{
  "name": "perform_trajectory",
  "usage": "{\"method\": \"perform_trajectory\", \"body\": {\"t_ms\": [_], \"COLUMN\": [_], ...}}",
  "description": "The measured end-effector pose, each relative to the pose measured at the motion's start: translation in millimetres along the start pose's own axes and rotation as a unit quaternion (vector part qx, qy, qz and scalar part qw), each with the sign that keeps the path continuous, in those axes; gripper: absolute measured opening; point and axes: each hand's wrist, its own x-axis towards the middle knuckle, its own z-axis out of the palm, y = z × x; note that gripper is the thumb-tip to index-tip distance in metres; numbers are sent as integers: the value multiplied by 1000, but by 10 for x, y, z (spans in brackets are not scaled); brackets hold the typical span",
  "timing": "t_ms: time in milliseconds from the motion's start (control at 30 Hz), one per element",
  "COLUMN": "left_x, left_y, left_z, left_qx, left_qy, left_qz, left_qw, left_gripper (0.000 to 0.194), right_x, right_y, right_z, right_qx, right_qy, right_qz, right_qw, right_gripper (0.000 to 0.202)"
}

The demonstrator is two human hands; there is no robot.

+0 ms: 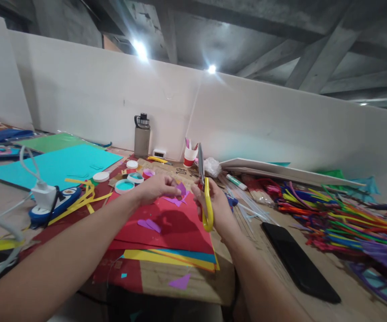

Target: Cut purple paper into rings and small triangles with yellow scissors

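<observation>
My left hand (159, 188) pinches a small piece of purple paper (181, 188) over the red sheet. In my right hand (215, 201) is a pair of scissors (207, 205) with yellow handles, its blades pointing up and away from me. The blades stand apart from the purple piece. Below my hands lies a stack of coloured paper with a red sheet (180, 230) on top and yellow and blue edges showing. Cut purple shapes (149, 225) rest on the red sheet, and more purple scraps lie just behind my left fingers.
A black phone (299, 261) and a heap of coloured pipe cleaners (344, 210) lie on the right. At the back stand a bottle (142, 136) and a paper cup (190, 156) with pens. Left are turquoise paper (59, 163), yellow strips (87, 194) and a power strip (57, 208).
</observation>
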Motion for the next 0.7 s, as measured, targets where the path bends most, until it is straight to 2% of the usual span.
{"method": "perform_trajectory", "body": {"t_ms": [67, 167, 400, 567, 700], "left_x": [-40, -83, -94, -73, -28], "left_y": [43, 90, 67, 66, 25], "left_z": [41, 74, 78, 100, 168], "left_qx": [95, 185, 194, 131, -59], "left_qy": [-30, -29, -26, -20, 60], "left_qz": [3, 6, 3, 5, 8], "left_qw": [995, 982, 981, 991, 996], "left_gripper": [10, 13, 13, 14, 18], "right_x": [25, 30, -6, 8, 28], "right_y": [43, 97, 57, 108, 166], "right_z": [-29, -33, -16, 0, 55], "right_qx": [17, 0, -44, 14, 134], "right_qy": [-32, -72, -82, -47, 31], "right_qz": [-26, -47, -34, -17, -10], "right_qw": [999, 996, 995, 999, 990], "right_gripper": [40, 45, 42, 43, 49]}}
